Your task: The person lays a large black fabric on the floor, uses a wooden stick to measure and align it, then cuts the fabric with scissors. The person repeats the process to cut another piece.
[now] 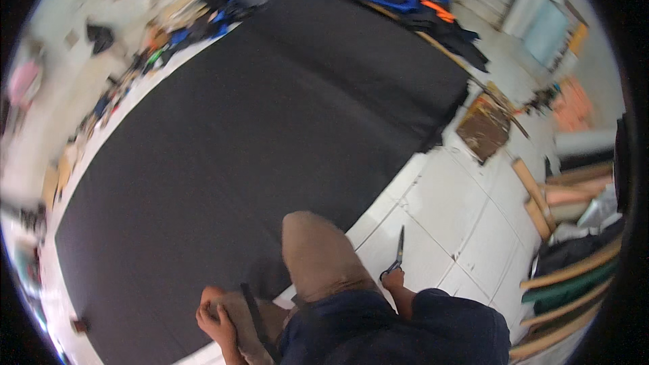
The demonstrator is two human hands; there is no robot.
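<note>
Right hand point(393, 280) closed round the handles of dark scissors point(401, 249), blades looking pressed together and pointing far, held over the white tile floor point(443, 192) just right of the cloth and apart from it. Left hand point(220, 321) on the near side, fingers loosely bent and a little apart over the left knee point(251, 314), nothing seen in them; black strap point(253, 321) just beside it. Big black cloth point(223, 155) spread on the floor, ahead of the person and to the left, right knee point(314, 250) at its near right edge. Progress: laying-out looks mostly done, cloth wide and nearly flat; a few soft ripples remain toward the far right. No cut line or separated piece visible on it, and no cutting under way at this moment, so any scissor work on this sheet looks undone; fine marks too small to tell. Wooden strip point(441, 49) along the far right edge, brown board point(484, 128) just past the right corner, small brown block point(80, 325) at the left edge, fabric rolls point(574, 294) well apart on the right.
</note>
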